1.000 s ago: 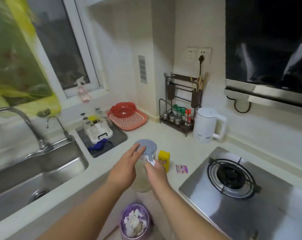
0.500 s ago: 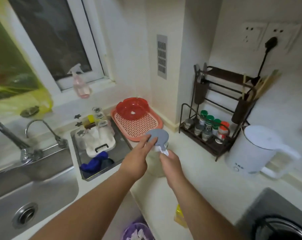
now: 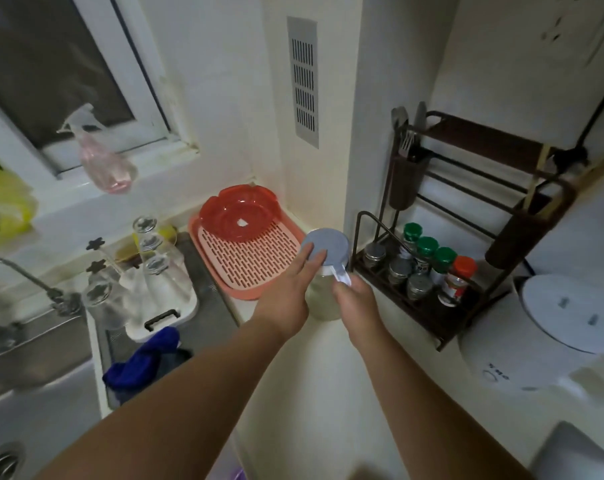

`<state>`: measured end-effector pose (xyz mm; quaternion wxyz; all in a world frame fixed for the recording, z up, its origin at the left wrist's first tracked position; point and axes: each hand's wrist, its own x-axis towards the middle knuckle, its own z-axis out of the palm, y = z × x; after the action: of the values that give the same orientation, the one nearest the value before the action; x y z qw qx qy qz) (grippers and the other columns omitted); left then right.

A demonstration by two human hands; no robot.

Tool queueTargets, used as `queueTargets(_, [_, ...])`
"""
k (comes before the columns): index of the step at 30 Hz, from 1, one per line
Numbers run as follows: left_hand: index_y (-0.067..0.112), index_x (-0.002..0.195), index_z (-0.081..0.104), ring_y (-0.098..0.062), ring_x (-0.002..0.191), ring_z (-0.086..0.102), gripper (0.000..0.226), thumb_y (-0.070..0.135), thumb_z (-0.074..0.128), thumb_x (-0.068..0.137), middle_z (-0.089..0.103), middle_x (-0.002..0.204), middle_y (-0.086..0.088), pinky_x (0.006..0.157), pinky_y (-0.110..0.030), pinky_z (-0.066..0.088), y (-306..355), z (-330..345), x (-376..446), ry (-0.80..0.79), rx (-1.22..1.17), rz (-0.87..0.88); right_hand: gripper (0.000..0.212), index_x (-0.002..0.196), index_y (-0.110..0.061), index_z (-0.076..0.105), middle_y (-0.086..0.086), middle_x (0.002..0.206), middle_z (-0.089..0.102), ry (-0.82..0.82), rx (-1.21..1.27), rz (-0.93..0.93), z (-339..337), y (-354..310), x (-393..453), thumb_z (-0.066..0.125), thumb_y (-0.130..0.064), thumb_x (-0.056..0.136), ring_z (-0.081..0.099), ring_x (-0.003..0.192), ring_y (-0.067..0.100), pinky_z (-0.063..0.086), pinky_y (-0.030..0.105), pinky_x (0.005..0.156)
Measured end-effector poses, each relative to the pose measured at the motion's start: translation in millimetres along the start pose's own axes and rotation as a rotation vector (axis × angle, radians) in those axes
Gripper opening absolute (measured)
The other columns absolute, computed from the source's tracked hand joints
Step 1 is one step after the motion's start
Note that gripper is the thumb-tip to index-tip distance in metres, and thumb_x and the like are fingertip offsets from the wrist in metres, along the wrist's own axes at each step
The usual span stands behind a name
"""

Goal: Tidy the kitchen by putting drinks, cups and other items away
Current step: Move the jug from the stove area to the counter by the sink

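Standing upright at frame centre on the pale tabletop (image 3: 328, 393), the clear glass jug (image 3: 323, 299) points its white handle toward lower right, gripped by the right hand (image 3: 357, 301); the left hand (image 3: 288, 299) lays straight fingers on its round grey lid (image 3: 326, 249).

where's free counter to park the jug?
Bare counter runs between the pink tray and spice rack, toward the viewer, left of the kettle. The jug, in both hands, is over it. The sink-side drainer is crowded with glasses.
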<state>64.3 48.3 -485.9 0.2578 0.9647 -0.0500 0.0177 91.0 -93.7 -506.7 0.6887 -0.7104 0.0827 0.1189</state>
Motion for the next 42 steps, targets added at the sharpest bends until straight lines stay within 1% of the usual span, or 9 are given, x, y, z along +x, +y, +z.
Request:
queueTargets(7, [0.039, 0.158, 0.015, -0.022, 0.150, 0.026, 0.100, -0.017, 0.047, 0.082, -0.004, 0.167, 0.015, 0.111, -0.038, 0.039, 1, 12, 9, 0.017, 0.005, 0.012, 0.027, 0.108, -0.026, 0.073, -0.006, 0.100, 0.076, -0.024, -0.005, 0.002, -5, 8, 18, 0.057, -0.020, 0.087, 0.069, 0.097, 0.014, 0.053, 0.032, 0.086])
queueTargets(13, [0.039, 0.159, 0.011, -0.027, 0.154, 0.012, 0.100, -0.011, 0.050, 0.082, -0.011, 0.168, 0.005, 0.122, -0.041, 0.027, 3, 4, 3, 0.021, 0.011, 0.003, 0.021, 0.109, -0.022, 0.063, -0.004, 0.102, 0.067, 0.054, -0.209, -0.028, -18, 15, 5, 0.059, -0.020, 0.088, 0.064, 0.096, 0.017, 0.047, 0.026, 0.070])
queueTargets(17, [0.025, 0.159, 0.021, -0.027, 0.153, 0.016, 0.087, -0.006, 0.050, 0.083, 0.011, 0.167, -0.007, 0.120, -0.032, 0.015, 12, 0, -33, 0.129, -0.038, -0.024, 0.050, 0.136, -0.018, 0.056, 0.002, 0.139, 0.053, 0.213, -0.411, -0.088, -46, 39, -25, 0.064, -0.020, 0.087, 0.045, 0.132, 0.021, 0.037, 0.039, 0.113])
queueTargets(21, [0.021, 0.142, 0.053, -0.018, 0.135, 0.047, 0.046, 0.028, 0.053, 0.097, 0.053, 0.146, 0.000, 0.117, -0.027, 0.031, 23, 27, -111, -0.185, -0.129, 0.167, 0.043, 0.123, -0.019, 0.063, 0.001, 0.114, 0.062, 0.314, -0.508, -0.126, -79, 77, -84, 0.061, -0.018, 0.081, 0.054, 0.117, 0.029, 0.043, 0.046, 0.105])
queueTargets(24, [0.024, 0.144, 0.050, -0.015, 0.135, 0.047, 0.061, 0.056, 0.050, 0.093, 0.052, 0.147, 0.001, 0.115, -0.030, 0.034, 39, 46, -165, -0.498, -0.073, 0.245, 0.034, 0.118, -0.020, 0.065, 0.002, 0.108, 0.064, 0.276, -0.703, -0.022, -100, 110, -132, 0.059, -0.021, 0.085, 0.054, 0.111, 0.028, 0.046, 0.041, 0.099])
queueTargets(27, [0.019, 0.142, 0.051, -0.018, 0.132, 0.047, 0.067, 0.055, 0.065, 0.088, 0.054, 0.144, -0.003, 0.111, -0.027, 0.035, 50, 59, -202, -0.630, 0.004, 0.330, 0.035, 0.122, -0.020, 0.064, 0.004, 0.117, 0.065, 0.225, -0.919, 0.081, -116, 146, -179, 0.058, -0.026, 0.088, 0.053, 0.114, 0.028, 0.045, 0.039, 0.096])
queueTargets(31, [0.024, 0.131, 0.057, -0.022, 0.122, 0.055, 0.050, 0.044, 0.068, 0.087, 0.061, 0.130, 0.001, 0.097, -0.033, 0.045, 46, 69, -240, -0.521, 0.141, 0.359, 0.033, 0.119, -0.020, 0.065, 0.007, 0.119, 0.063, 0.124, -1.160, 0.084, -122, 177, -230, 0.057, -0.034, 0.090, 0.054, 0.113, 0.030, 0.045, 0.038, 0.096])
queueTargets(37, [0.025, 0.116, 0.060, -0.020, 0.106, 0.062, 0.041, 0.050, 0.066, 0.084, 0.066, 0.112, 0.002, 0.090, -0.036, 0.049, 14, 57, -292, -0.343, -0.016, 0.130, 0.055, 0.128, -0.013, 0.057, 0.011, 0.125, 0.057, 0.097, -1.271, -0.013, -108, 214, -272, 0.066, -0.043, 0.083, 0.053, 0.114, 0.034, 0.048, 0.044, 0.097])
queueTargets(42, [0.020, 0.097, 0.062, -0.017, 0.081, 0.062, 0.022, 0.036, 0.073, 0.087, 0.066, 0.088, 0.002, 0.073, -0.032, 0.048, -37, 28, -356, -0.190, -0.258, -0.146, 0.030, 0.114, -0.003, 0.065, 0.020, 0.111, 0.062, 0.174, -1.236, -0.190, -85, 240, -285, 0.067, -0.014, 0.087, 0.056, 0.099, 0.040, 0.049, 0.047, 0.088])
